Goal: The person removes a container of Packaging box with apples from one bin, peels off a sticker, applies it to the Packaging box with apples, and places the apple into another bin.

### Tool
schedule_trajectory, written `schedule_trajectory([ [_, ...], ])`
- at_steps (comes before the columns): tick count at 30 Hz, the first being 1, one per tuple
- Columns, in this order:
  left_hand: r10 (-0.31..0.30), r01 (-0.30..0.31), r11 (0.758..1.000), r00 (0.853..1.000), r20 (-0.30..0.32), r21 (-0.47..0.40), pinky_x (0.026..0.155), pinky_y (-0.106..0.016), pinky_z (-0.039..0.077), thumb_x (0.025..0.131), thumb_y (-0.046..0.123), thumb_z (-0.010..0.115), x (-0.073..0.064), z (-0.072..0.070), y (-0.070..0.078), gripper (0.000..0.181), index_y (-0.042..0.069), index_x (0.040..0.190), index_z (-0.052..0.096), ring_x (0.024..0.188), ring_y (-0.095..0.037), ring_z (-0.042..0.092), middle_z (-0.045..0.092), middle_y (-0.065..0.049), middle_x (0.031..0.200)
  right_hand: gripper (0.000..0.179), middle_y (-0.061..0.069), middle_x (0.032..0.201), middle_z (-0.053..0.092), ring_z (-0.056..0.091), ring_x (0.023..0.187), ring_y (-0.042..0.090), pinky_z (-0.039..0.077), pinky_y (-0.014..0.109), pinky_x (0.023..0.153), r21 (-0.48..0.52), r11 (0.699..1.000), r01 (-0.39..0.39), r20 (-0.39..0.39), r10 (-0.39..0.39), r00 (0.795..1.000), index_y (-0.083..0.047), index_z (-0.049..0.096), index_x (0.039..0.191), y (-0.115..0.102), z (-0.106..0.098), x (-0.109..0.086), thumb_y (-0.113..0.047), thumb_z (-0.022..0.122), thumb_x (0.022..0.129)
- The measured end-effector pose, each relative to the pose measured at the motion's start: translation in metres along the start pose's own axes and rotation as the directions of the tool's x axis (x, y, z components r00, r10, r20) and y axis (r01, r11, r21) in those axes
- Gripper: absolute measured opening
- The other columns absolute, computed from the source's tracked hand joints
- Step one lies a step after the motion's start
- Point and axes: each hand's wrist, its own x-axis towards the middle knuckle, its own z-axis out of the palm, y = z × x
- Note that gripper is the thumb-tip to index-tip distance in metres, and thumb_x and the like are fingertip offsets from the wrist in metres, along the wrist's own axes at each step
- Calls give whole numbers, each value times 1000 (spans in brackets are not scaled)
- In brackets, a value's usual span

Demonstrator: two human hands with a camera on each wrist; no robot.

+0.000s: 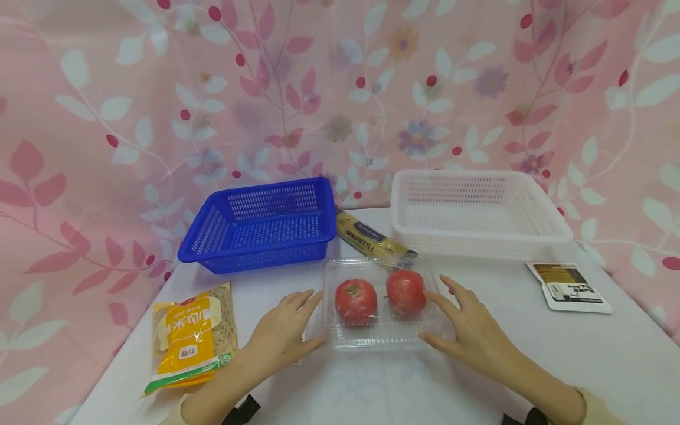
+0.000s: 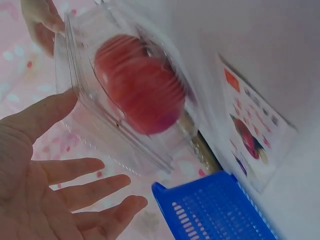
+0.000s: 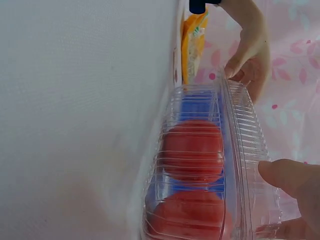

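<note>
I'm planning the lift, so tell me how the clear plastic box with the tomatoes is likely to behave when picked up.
The clear plastic box will probably flex if squeezed, as its ribbed, see-through walls look thin. Its glossy surface may be slippery. The two tomatoes inside are roundish with some space around them, so they could roll if it tilts.

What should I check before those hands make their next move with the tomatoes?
1. Tomatoes inside the clear box: ok, both are.
2. Left hand and right hand on opposite sides of the box: ok.
3. Left fingers curled round the box: not ok, they are spread.
4. Lid firmly fastened: cannot tell.
5. Spaghetti packet apart from the box: cannot tell, they overlap in the head view.
</note>
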Motion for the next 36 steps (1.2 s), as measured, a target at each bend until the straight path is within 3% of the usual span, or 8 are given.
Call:
schedule_trajectory([
  [4,-52,52,999,998,45,-6,86,-44,47,71,41,76,0,-3,-10,70,8,128,52,112,-29,51,55,-12,123,61,20,134,39,45,108,35,43,51,81,4,997,79,-64,-79,995,-10,57,120,0,1,1,-45,73,72],
  [10,-111,115,993,989,99,-32,89,-46,45,74,37,75,3,-4,-24,63,7,126,54,113,-30,50,55,-14,123,60,21,135,38,42,112,34,37,50,87,15,988,155,-117,-153,981,-9,55,121,-6,1,6,-57,44,88],
  [14,-126,139,988,978,169,-63,92,-49,41,75,32,75,3,0,-35,64,5,128,51,117,-34,46,51,-17,127,59,22,136,36,38,116,36,32,52,90,29,982,188,-135,-182,974,-7,56,120,-12,-1,9,-55,37,91],
  [17,-146,175,981,951,271,-86,96,-54,34,74,32,76,4,6,-45,71,4,132,47,124,-40,37,42,-20,136,55,22,137,36,37,116,37,30,53,91,38,973,227,-158,-218,963,-6,57,118,-15,0,11,-51,37,92],
  [22,-154,226,967,882,445,-115,99,-60,24,72,37,76,6,17,-62,85,3,138,37,131,-47,19,24,-22,146,49,23,134,39,38,114,38,28,53,89,46,953,300,-207,-285,936,-4,59,114,-17,3,14,-43,38,94],
  [28,-173,274,955,824,540,-113,101,-60,19,68,41,77,4,27,-72,93,3,140,33,133,-44,14,24,-20,147,47,19,133,40,35,118,33,25,44,97,81,947,312,-171,-295,940,-7,58,117,-20,6,13,-43,37,94],
  [32,-171,274,956,810,561,-104,102,-60,18,68,40,78,4,28,-73,90,3,139,37,133,-44,13,27,-20,145,43,19,129,44,38,115,33,23,38,100,93,926,367,-217,-341,915,-6,60,113,-22,10,16,-39,40,94],
  [36,-158,259,960,820,550,-110,102,-59,19,67,37,79,5,29,-72,87,1,137,40,133,-44,16,30,-22,144,40,22,124,47,39,113,34,21,38,102,104,901,420,-245,-387,889,-5,61,112,-26,13,19,-35,41,94],
])
